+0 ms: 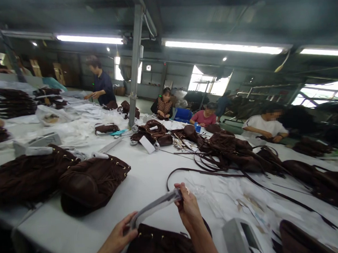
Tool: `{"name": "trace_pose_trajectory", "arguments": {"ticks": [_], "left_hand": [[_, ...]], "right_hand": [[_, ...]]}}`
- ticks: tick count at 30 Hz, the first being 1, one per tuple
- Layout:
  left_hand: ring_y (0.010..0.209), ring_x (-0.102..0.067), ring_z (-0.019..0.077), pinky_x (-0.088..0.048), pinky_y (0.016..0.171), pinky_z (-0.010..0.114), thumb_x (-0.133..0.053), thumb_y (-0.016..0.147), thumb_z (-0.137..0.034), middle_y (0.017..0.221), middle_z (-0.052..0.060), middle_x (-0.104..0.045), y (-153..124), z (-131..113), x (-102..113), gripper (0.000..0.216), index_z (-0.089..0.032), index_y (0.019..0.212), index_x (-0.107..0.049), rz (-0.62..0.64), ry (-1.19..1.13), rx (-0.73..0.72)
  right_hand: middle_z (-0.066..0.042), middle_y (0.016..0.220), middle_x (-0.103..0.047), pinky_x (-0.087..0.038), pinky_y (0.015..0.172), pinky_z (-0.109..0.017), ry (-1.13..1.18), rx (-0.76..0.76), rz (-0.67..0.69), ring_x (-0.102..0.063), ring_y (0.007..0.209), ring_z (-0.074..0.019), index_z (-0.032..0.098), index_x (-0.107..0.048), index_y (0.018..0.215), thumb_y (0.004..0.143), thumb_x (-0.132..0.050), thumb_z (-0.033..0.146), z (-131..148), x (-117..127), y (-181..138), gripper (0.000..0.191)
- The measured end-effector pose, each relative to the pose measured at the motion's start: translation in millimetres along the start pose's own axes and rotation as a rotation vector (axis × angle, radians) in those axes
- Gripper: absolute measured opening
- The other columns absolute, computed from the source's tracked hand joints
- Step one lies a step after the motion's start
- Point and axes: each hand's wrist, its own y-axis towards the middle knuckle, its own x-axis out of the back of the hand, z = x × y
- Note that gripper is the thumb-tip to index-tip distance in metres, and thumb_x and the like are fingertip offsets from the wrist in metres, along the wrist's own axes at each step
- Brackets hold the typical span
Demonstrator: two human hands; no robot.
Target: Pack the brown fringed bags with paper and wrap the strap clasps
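Pinching grey strip (pixel 155 206) ends, left fingers (pixel 128 223), right fingers (pixel 181 192)

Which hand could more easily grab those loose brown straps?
Probably the right hand: it pinches the grey strip at its far end, beside the brown straps; the left hand holds the near end.

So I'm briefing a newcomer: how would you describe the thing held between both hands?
On the long white table, find the dark brown bag at the near edge. Just above it the left hand and right hand each grip one end of a pale grey strip. Unlike the dark brown straps lying on the table, it is light-coloured and held in the air.
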Motion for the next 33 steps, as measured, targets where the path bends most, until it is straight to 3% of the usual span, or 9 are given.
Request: {"name": "trace_pose_trajectory", "arguments": {"ticks": [4,7,9,12,16,19,23,29,33], "left_hand": [[0.121,-0.046,0.0224,-0.034,0.103,0.033,-0.050,0.084,-0.050,0.131,0.008,-0.054,17,-74,-6,0.051,-0.022,0.127,-0.051,0.053,0.104,-0.157],[0.078,-0.056,0.0164,-0.043,0.071,0.025,-0.052,0.084,-0.046,0.087,0.002,-0.065,31,-114,-29,0.041,-0.018,0.112,-0.059,0.245,0.256,-0.202],[0.059,-0.043,0.0122,-0.032,0.055,0.023,-0.052,0.082,-0.043,0.063,-0.003,-0.052,36,-122,-43,0.030,-0.016,0.091,-0.064,0.306,0.306,-0.189],[0.057,-0.036,0.0114,-0.025,0.053,0.024,-0.050,0.081,-0.036,0.060,-0.005,-0.043,37,-119,-52,0.023,-0.017,0.074,-0.060,0.270,0.375,-0.196],[0.057,-0.038,0.0119,-0.024,0.053,0.024,-0.052,0.079,-0.032,0.058,-0.005,-0.043,30,-120,-56,0.018,-0.018,0.071,-0.059,0.340,0.434,-0.199],[0.056,-0.037,0.0114,-0.024,0.053,0.024,-0.053,0.079,-0.032,0.057,-0.006,-0.042,27,-129,-58,0.018,-0.017,0.071,-0.059,0.404,0.431,-0.206],[0.063,-0.040,0.0120,-0.028,0.057,0.023,-0.050,0.083,-0.037,0.067,-0.005,-0.047,26,-128,-47,0.021,-0.018,0.086,-0.058,0.403,0.450,-0.274],[0.065,-0.041,0.0122,-0.029,0.058,0.022,-0.060,0.077,-0.039,0.070,-0.006,-0.047,30,-89,-31,0.024,-0.019,0.089,-0.054,0.314,0.408,-0.183],[0.064,-0.042,0.0122,-0.030,0.059,0.023,-0.058,0.078,-0.042,0.071,-0.004,-0.051,38,-67,-35,0.031,-0.017,0.096,-0.057,0.226,0.195,-0.126]], "right_hand": [[0.002,0.062,-0.048,-0.031,0.042,-0.018,-0.027,-0.009,0.078,-0.038,0.054,-0.0073,0.013,-0.069,0.081,0.066,-0.074,0.057,0,-7,-3,0.047],[0.002,0.063,-0.047,-0.032,0.045,-0.020,-0.104,-0.010,0.114,-0.039,0.053,-0.0085,0.015,-0.069,0.083,0.068,-0.071,0.059,6,-6,-5,0.047],[0.001,0.064,-0.050,-0.034,0.047,-0.024,-0.258,0.041,0.088,-0.039,0.053,-0.0106,0.016,-0.069,0.088,0.068,-0.069,0.058,21,0,-8,0.046],[-0.002,0.083,-0.061,-0.037,0.054,-0.028,-0.554,0.267,0.032,-0.040,0.057,-0.0136,0.022,-0.066,0.105,0.058,-0.081,0.043,53,10,-16,0.053],[-0.004,0.113,-0.060,-0.039,0.072,-0.033,-1.078,0.425,0.436,-0.052,0.075,-0.0205,0.031,-0.064,0.112,0.047,-0.085,0.026,71,9,-31,0.069],[-0.002,0.085,-0.065,-0.036,0.072,-0.033,-1.233,0.355,0.522,-0.054,0.074,-0.0220,0.026,-0.071,0.081,0.043,-0.079,0.011,51,3,-31,0.042],[0.003,0.048,-0.048,-0.032,0.064,-0.031,-1.129,0.307,0.418,-0.046,0.056,-0.0152,0.020,-0.052,0.048,0.056,-0.059,0.006,22,4,-15,0.018],[0.002,0.055,-0.055,-0.041,0.053,-0.027,-0.765,0.083,0.356,-0.050,0.052,-0.0138,0.017,-0.060,0.063,0.065,-0.055,0.021,-4,7,-5,0.007],[0.003,0.055,-0.054,-0.047,0.055,-0.029,-0.489,-0.048,0.262,-0.050,0.052,-0.0120,0.016,-0.062,0.068,0.061,-0.067,0.036,-29,1,-4,0.022]]}}
